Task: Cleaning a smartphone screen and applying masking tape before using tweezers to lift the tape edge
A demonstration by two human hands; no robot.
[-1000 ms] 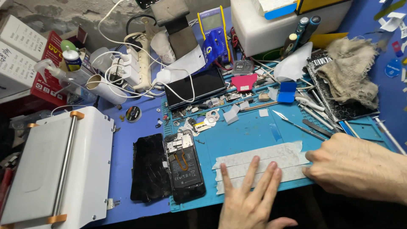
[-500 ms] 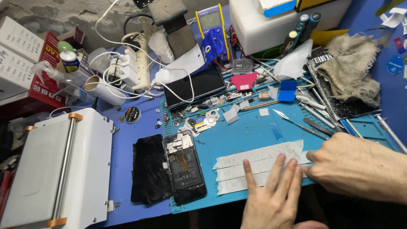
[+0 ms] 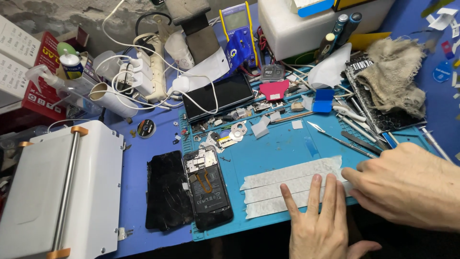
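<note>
left hand (image 3: 320, 225) lies flat on white tape strips (image 3: 287, 186) on a blue mat (image 3: 278, 151). right hand (image 3: 407, 184) touches their right end. an opened phone (image 3: 207, 187) lies just left.

Changes logged: my left hand (image 3: 321, 220) has slid rightward along the white tape strips (image 3: 292, 184), fingers drawn closer together; it now lies just beside my right hand (image 3: 407, 184), formerly apart.
</note>
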